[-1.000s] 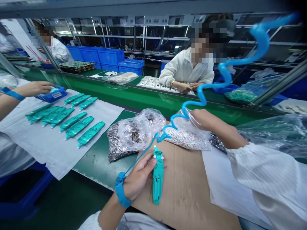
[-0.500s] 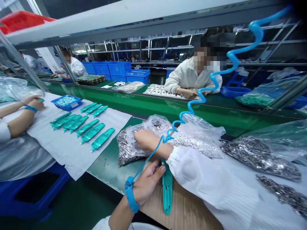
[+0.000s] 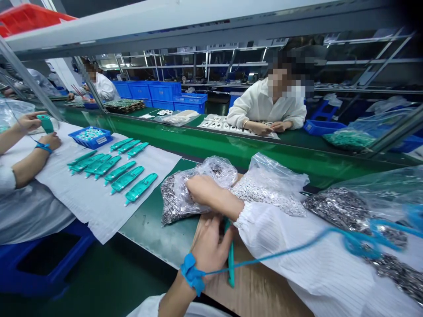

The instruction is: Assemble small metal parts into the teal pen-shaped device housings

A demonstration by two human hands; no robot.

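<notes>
Right now, the teal plastic casing (image 3: 231,274) sits between the thumb and fingers of the left hand (image 3: 209,246), its upper part inside the grip and its lower end poking out below the thumb, above the cardboard sheet (image 3: 261,288). That hand is closed around it. Turned edge-on, the casing looks like a slim, smooth strip, bright against the brown board; from where I stand its inner face is hidden. A blue cord (image 3: 274,254) from the wristband (image 3: 193,274) crosses in front of it. The right hand (image 3: 205,190) dips into the clear bag of small dark metal parts (image 3: 172,204); I can't tell whether its hidden fingers hold anything.
</notes>
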